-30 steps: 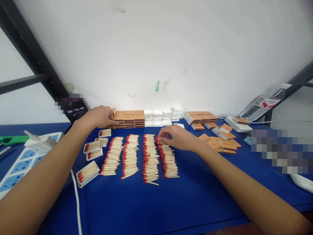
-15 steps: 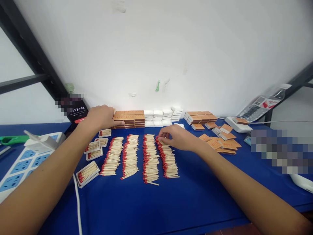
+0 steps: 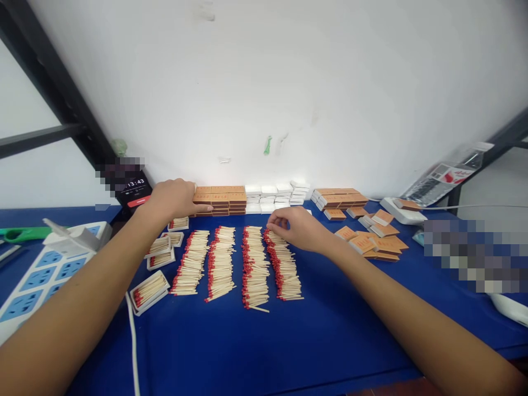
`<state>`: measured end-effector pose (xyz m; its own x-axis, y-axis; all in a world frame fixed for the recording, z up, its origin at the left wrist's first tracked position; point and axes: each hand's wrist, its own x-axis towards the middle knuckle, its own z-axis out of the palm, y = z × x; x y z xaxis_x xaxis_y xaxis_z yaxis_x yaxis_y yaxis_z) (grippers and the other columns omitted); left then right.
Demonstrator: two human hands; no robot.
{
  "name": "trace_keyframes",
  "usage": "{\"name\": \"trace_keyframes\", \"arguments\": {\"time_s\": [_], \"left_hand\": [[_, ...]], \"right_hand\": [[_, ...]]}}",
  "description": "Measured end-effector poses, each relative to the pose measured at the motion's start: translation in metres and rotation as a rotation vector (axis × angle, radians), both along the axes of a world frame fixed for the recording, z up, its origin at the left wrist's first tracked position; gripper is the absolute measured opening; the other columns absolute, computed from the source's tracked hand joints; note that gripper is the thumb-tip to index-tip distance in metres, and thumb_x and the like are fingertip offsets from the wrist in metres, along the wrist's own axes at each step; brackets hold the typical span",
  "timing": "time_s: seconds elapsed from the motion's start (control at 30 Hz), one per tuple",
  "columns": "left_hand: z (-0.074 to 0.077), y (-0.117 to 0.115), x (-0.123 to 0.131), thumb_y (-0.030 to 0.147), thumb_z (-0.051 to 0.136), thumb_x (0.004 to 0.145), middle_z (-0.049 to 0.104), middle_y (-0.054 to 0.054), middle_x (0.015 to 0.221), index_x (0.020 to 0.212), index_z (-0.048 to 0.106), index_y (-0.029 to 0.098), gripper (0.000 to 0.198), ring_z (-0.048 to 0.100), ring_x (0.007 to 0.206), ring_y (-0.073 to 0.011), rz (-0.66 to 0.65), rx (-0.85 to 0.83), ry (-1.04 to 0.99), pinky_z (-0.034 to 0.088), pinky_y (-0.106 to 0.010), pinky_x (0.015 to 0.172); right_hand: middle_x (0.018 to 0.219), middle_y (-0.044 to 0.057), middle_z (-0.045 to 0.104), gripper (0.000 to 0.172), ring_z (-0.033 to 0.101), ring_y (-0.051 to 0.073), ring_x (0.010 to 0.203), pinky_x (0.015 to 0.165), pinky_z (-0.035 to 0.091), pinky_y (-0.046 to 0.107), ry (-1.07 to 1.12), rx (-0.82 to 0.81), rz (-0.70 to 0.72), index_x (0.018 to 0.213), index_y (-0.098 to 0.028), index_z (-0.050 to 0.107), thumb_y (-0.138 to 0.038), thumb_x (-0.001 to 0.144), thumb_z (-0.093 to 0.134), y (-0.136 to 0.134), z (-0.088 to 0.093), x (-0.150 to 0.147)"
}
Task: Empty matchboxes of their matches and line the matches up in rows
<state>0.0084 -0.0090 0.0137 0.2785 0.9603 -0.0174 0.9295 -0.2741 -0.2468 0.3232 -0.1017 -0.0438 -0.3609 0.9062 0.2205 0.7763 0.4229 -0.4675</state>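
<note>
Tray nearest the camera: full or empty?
Not empty: the tray lies open, with matches visible inside, red heads showing. Whether it's completely full, cannot tell.

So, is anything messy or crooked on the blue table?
Yes, two things. At the near end of the third match row from the left, one match pokes out at a slant. On the right, loose orange boxes lie jumbled at different angles, unlike the neat box stack by the wall.

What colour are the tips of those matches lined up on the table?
Red; the matches show it best in the head view.
</note>
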Motion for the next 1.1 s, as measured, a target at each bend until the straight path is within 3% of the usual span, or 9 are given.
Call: {"name": "trace_keyframes", "arguments": {"time_s": [0.17,0.4,0.8,1.1], "left_hand": [[0.002,0.001,-0.002,0.088,0.053,0.08,0.078,-0.018,0.108,0.118,0.07,0.021,0.079,0.07,0.09,-0.0335,-0.015,-0.04,-0.04,0.042,-0.035,0.066],[0.003,0.005,-0.005,0.088,0.054,0.08,0.078,-0.018,0.097,0.111,0.072,0.02,0.077,0.072,0.087,-0.0355,0.004,-0.08,-0.033,0.04,-0.036,0.063],[0.0,0.003,-0.003,0.093,0.054,0.075,0.078,-0.019,0.107,0.115,0.071,0.02,0.085,0.072,0.094,-0.037,0.031,-0.046,-0.071,0.046,-0.036,0.067],[-0.001,0.003,0.002,0.09,0.062,0.068,0.079,-0.015,0.083,0.112,0.075,0.021,0.083,0.074,0.091,-0.0374,0.132,-0.098,-0.149,0.047,-0.036,0.065]], "right_hand": [[0.08,0.005,0.076,0.018,0.064,0.017,0.069,0.064,0.042,0.032,0.039,-0.005,-0.084,0.087,-0.02,0.076,-0.035,0.093,0.068,0.031,-0.004,-0.018],[0.086,0.008,0.078,0.022,0.065,0.019,0.074,0.065,0.043,0.033,-0.06,-0.015,-0.136,0.082,-0.019,0.073,-0.038,0.093,0.073,0.066,0.007,-0.054],[0.085,0.009,0.075,0.025,0.063,0.02,0.074,0.064,0.042,0.035,-0.11,0.029,-0.197,0.078,-0.02,0.072,-0.041,0.091,0.075,0.075,0.006,-0.066],[0.08,0.008,0.073,0.034,0.061,0.021,0.072,0.06,0.035,0.034,-0.174,0.074,-0.255,0.076,-0.021,0.071,-0.053,0.084,0.078,0.081,-0.002,-0.066]]}}
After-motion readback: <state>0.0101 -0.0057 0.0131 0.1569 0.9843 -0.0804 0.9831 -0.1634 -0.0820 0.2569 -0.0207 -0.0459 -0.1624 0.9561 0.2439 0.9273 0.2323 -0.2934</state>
